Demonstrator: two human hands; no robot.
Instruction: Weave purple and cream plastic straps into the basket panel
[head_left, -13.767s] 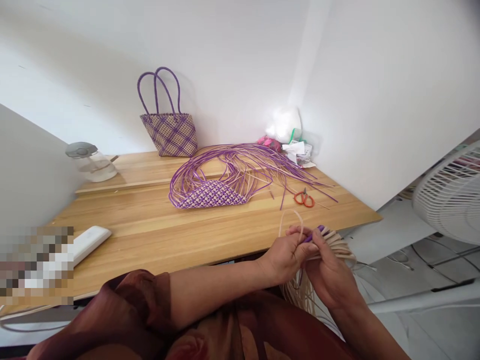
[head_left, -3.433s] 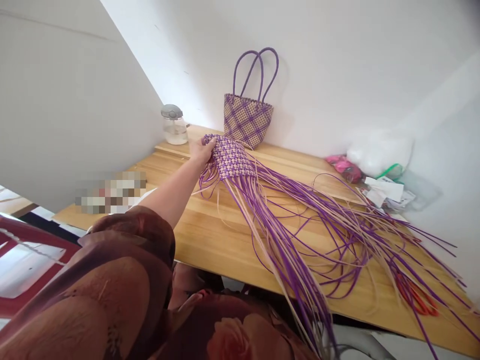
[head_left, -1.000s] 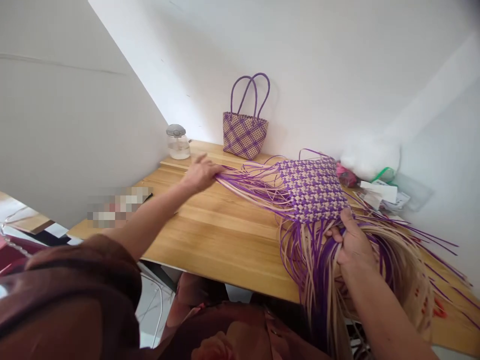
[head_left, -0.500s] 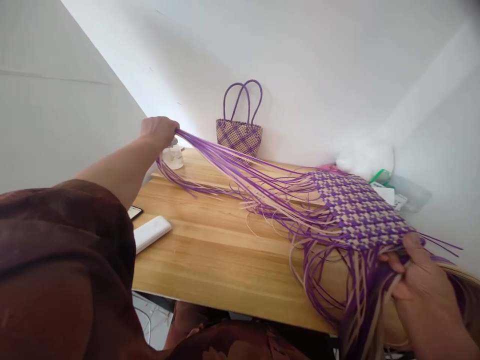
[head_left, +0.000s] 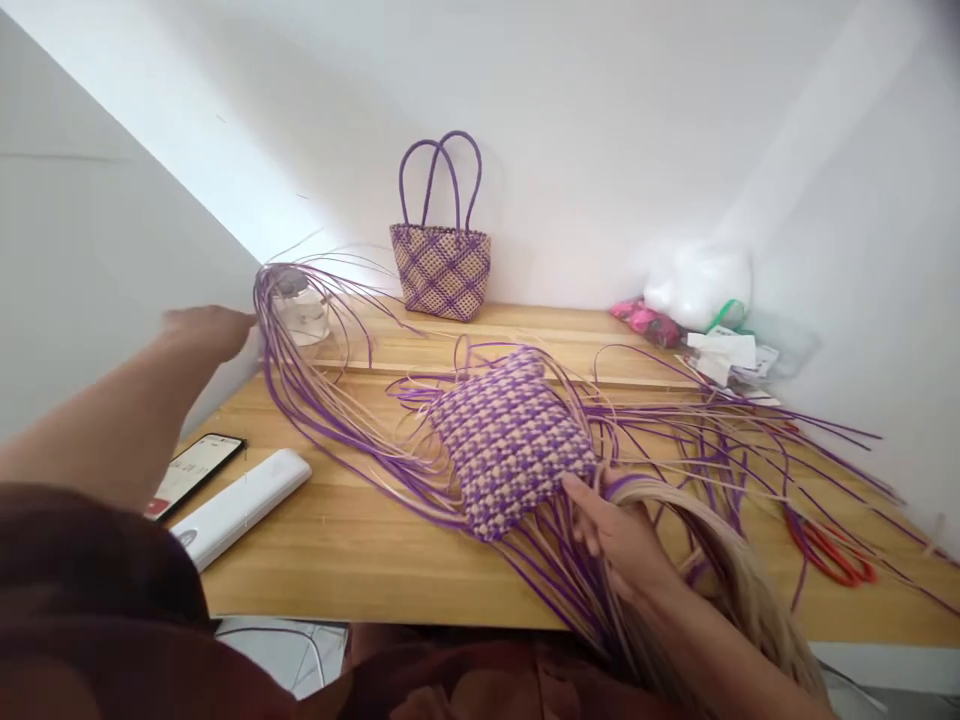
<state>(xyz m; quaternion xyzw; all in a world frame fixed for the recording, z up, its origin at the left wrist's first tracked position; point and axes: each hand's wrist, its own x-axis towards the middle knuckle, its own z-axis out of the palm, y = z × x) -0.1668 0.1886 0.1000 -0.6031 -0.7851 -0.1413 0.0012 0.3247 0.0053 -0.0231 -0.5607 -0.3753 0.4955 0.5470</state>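
Note:
A checked purple-and-beige woven panel (head_left: 517, 440) rests tilted on the table, with long loose strips fanning from its edges. My right hand (head_left: 615, 530) grips its near right corner, the thumb on top and the fingers underneath. A thick bunch of beige and purple strips (head_left: 735, 540) arches over my right wrist. At the far left, my left hand (head_left: 214, 330) is stretched out and blurred beside a slack bundle of strips (head_left: 300, 400). This bundle bends over near the fingertips and runs back to the panel; whether the fingers grip it is unclear.
Against the wall stands a finished woven bag (head_left: 442, 270) with purple handles. A lidded jar (head_left: 304, 310) is behind the left strips. A phone (head_left: 199, 470) and a white oblong device (head_left: 244, 505) lie at left. Red-handled scissors (head_left: 836, 560) and a white plastic bag (head_left: 697, 280) are at right.
The left strips went from taut to slack, and my left hand moved lower and left. My right hand and the panel shifted left, and the panel turned. Scissors and spread strips at right came into view.

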